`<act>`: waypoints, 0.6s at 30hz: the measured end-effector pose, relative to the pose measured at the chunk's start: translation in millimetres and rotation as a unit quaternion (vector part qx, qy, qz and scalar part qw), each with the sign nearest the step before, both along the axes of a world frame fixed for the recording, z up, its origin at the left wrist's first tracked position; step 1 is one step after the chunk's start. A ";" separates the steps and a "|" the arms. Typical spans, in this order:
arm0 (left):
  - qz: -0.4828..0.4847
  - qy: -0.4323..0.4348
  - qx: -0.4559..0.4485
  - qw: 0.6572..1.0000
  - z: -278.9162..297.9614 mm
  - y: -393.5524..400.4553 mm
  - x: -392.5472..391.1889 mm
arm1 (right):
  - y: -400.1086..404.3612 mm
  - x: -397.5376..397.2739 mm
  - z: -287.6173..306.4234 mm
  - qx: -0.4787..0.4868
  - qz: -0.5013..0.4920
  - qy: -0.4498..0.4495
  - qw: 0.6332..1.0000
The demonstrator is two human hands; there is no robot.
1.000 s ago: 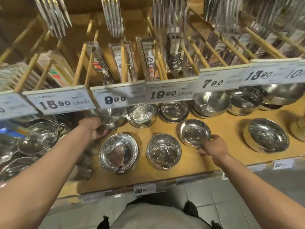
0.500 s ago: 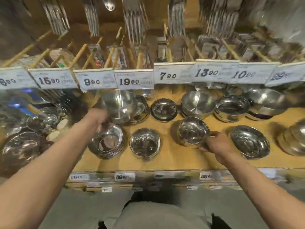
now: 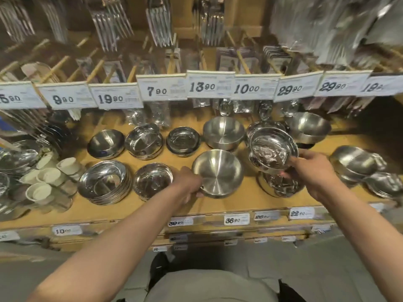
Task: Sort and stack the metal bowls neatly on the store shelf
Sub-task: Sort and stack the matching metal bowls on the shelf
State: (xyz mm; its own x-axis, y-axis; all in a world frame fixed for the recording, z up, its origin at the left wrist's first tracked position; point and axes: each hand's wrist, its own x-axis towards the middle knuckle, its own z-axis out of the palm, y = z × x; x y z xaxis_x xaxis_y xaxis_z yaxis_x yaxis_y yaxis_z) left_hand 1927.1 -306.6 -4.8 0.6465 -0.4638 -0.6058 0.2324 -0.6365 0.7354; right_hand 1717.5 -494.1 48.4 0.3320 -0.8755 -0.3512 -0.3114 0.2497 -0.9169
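My left hand (image 3: 189,184) grips the near-left rim of a matte steel bowl (image 3: 218,171), held at the front middle of the wooden shelf (image 3: 246,201). A shiny bowl (image 3: 272,152) is tilted up in my right hand (image 3: 311,171), which holds it by its rim. Directly under it sits a stack of shiny bowls (image 3: 278,184). Behind stand a large matte bowl (image 3: 223,132) and another matte bowl (image 3: 308,128).
Bowl stacks (image 3: 104,182) and a single shiny bowl (image 3: 152,180) stand front left, more bowls (image 3: 145,141) behind. White cups (image 3: 50,176) crowd the far left. Stacked bowls (image 3: 359,163) lie at the right. Price tags (image 3: 209,87) and hanging cutlery overhang the shelf.
Both hands moved right along the shelf. The left carried its bowl from back left to the front middle. The right lifted its shiny bowl over the stack at the right.
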 end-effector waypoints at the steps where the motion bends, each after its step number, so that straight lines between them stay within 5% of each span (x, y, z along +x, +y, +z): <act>1: -0.004 -0.009 0.011 1.000 -7.4 -4.0 -5.4 | -2.1 -3.9 -2.2 0.000 0.004 0.006 1.000; 18: -0.012 0.037 0.032 0.999 -43.6 -6.4 -22.5 | 4.2 16.1 -10.4 0.028 0.105 0.039 0.993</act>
State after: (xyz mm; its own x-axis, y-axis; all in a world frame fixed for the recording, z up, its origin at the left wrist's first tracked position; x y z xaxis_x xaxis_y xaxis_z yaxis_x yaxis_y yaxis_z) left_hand 1904.6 -313.0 -48.4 0.5879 -0.4376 -0.6804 0.2697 -0.6869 0.6748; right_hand 1733.5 -489.9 38.0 0.4755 -0.7680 -0.4291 -0.4314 0.2215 -0.8745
